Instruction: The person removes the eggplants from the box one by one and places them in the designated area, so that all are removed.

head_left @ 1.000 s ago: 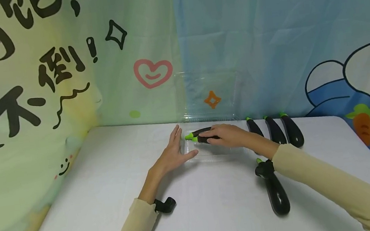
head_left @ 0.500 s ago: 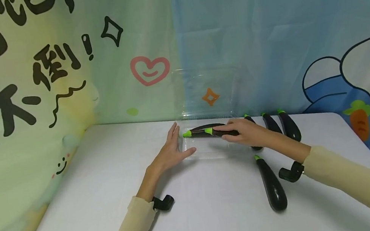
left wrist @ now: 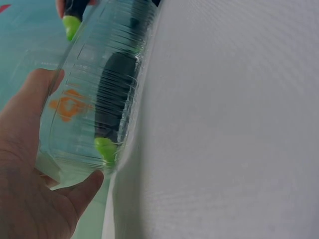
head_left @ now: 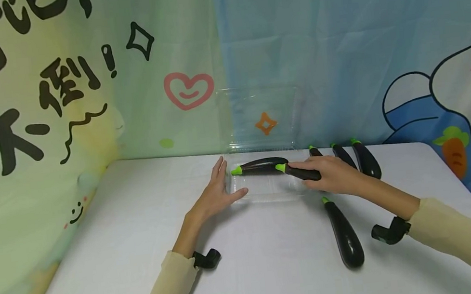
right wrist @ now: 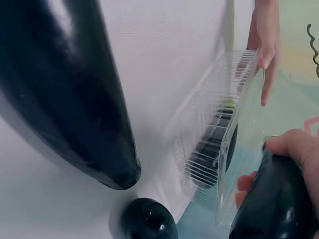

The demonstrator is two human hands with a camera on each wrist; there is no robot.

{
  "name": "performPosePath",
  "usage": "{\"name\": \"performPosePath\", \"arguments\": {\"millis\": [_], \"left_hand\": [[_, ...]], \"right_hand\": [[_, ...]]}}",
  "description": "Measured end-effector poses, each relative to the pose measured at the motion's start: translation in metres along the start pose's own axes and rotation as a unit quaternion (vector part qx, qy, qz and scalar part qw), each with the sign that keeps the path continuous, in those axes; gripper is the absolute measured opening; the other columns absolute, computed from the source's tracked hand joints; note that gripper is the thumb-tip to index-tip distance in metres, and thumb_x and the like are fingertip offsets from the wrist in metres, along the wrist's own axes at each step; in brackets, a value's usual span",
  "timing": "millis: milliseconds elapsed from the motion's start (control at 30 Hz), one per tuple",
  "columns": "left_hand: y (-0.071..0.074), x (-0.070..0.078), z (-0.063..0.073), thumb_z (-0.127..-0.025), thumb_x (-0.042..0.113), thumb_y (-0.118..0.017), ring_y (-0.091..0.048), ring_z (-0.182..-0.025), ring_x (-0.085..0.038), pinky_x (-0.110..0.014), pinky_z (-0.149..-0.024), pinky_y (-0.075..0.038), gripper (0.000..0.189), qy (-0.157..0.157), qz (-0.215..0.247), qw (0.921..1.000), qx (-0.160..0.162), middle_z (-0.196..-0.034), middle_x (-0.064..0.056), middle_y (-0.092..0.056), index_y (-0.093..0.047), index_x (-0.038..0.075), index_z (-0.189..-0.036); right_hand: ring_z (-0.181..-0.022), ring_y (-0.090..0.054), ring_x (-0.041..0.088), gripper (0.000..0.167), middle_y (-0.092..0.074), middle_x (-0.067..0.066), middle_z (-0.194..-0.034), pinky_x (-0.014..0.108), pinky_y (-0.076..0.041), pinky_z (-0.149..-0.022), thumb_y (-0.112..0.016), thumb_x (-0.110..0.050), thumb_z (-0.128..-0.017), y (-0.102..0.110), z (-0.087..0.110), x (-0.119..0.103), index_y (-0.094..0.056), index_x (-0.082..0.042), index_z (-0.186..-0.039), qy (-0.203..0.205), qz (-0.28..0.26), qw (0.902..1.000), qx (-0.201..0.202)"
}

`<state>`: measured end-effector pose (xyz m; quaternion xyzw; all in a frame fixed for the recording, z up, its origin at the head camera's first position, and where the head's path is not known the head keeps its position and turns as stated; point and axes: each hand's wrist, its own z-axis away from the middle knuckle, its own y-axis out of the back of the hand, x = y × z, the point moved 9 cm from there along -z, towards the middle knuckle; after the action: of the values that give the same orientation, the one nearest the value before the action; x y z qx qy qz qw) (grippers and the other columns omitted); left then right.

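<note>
My right hand (head_left: 330,172) holds an eggplant (head_left: 304,172) with a bright green stem end, over the right side of a clear plastic container (head_left: 262,191). In the right wrist view, thumb and fingers wrap this eggplant (right wrist: 276,199). Another eggplant (head_left: 259,165) lies crosswise inside the container, stem to the left; it shows through the ribbed wall in the left wrist view (left wrist: 114,94). My left hand (head_left: 218,190) rests against the container's left end, its fingers straight and thumb spread. The container's lid (head_left: 260,115) stands raised at the back.
One eggplant (head_left: 345,236) lies on the white table (head_left: 143,254) in front, right of centre. Three more lie behind my right hand, the rightmost eggplant (head_left: 367,160) being fully in sight. A printed curtain (head_left: 316,50) hangs behind the table's back edge.
My right hand has moved rightward with its eggplant, away from the one in the container, which now shows almost whole. My left hand has stayed at the container's left end.
</note>
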<state>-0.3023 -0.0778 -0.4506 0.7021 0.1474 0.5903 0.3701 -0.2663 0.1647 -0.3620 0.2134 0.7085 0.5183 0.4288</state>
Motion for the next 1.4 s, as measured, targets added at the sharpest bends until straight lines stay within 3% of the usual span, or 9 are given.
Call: {"name": "performPosePath", "arguments": {"millis": [200, 367, 500, 700, 1000, 1167, 1400], "left_hand": [[0.001, 0.001, 0.001, -0.082, 0.062, -0.064, -0.021, -0.149, -0.029, -0.054, -0.114, -0.031, 0.107, -0.001, 0.003, 1.0000, 0.001, -0.165, 0.003, 0.003, -0.002, 0.020, -0.158], [-0.001, 0.001, 0.002, -0.082, 0.061, -0.064, -0.019, -0.150, -0.029, -0.055, -0.115, -0.030, 0.107, -0.003, 0.006, 1.0000, -0.003, -0.165, 0.002, 0.003, -0.001, 0.019, -0.158], [-0.001, 0.001, 0.001, -0.083, 0.061, -0.064, -0.018, -0.151, -0.027, -0.054, -0.115, -0.030, 0.107, -0.002, 0.004, 1.0000, -0.003, -0.165, 0.002, 0.003, -0.001, 0.019, -0.158], [-0.002, 0.001, 0.002, -0.083, 0.060, -0.064, -0.018, -0.150, -0.028, -0.054, -0.115, -0.030, 0.106, -0.002, 0.003, 1.0000, -0.002, -0.165, 0.002, 0.003, -0.002, 0.018, -0.158], [-0.002, 0.000, 0.001, -0.083, 0.059, -0.065, -0.023, -0.149, -0.029, -0.053, -0.114, -0.032, 0.106, -0.002, -0.001, 1.0000, 0.000, -0.165, 0.001, 0.002, -0.003, 0.017, -0.158], [-0.002, -0.001, 0.000, -0.083, 0.058, -0.065, -0.022, -0.149, -0.029, -0.053, -0.114, -0.032, 0.106, -0.003, -0.003, 1.0000, 0.000, -0.165, 0.001, 0.002, -0.002, 0.016, -0.158], [-0.002, 0.001, -0.001, -0.083, 0.058, -0.065, -0.019, -0.150, -0.028, -0.052, -0.115, -0.031, 0.106, -0.005, -0.006, 1.0000, 0.000, -0.165, 0.001, 0.002, -0.002, 0.016, -0.158]], "right_hand": [[-0.061, -0.045, 0.010, 0.051, -0.070, 0.015, -0.118, 0.022, -0.035, -0.053, -0.072, -0.011, -0.085, 0.006, 0.009, 0.002, -0.060, -0.016, -0.135, -0.009, 0.010, 0.9998, 0.018], [-0.053, -0.043, 0.008, 0.052, -0.071, 0.017, -0.110, 0.022, -0.037, -0.049, -0.072, -0.012, -0.085, 0.005, 0.020, 0.010, -0.059, -0.016, -0.135, -0.042, -0.010, 0.9990, 0.016], [-0.060, -0.050, 0.012, 0.050, -0.068, 0.021, -0.105, 0.024, -0.042, -0.050, -0.070, -0.012, -0.087, 0.006, 0.031, 0.018, -0.056, -0.013, -0.134, -0.065, -0.050, 0.9962, 0.028], [-0.069, -0.058, 0.015, 0.039, -0.071, 0.014, -0.095, 0.028, -0.044, -0.057, -0.066, -0.010, -0.089, 0.005, 0.045, 0.029, -0.049, -0.010, -0.124, -0.083, -0.089, 0.9906, 0.061], [-0.090, -0.064, 0.027, 0.044, -0.064, 0.020, -0.113, 0.025, -0.050, -0.063, -0.070, -0.006, -0.084, 0.004, 0.058, 0.030, -0.050, -0.003, -0.123, -0.094, -0.096, 0.9859, 0.100], [-0.086, -0.058, 0.026, 0.053, -0.056, 0.023, -0.120, 0.024, -0.049, -0.061, -0.073, -0.005, -0.082, 0.005, 0.065, 0.031, -0.046, -0.001, -0.127, -0.114, -0.102, 0.9833, 0.099], [-0.083, -0.052, 0.022, 0.052, -0.054, 0.019, -0.118, 0.020, -0.048, -0.058, -0.074, -0.008, -0.082, 0.005, 0.084, 0.036, -0.052, 0.000, -0.129, -0.139, -0.096, 0.9742, 0.150]]}}
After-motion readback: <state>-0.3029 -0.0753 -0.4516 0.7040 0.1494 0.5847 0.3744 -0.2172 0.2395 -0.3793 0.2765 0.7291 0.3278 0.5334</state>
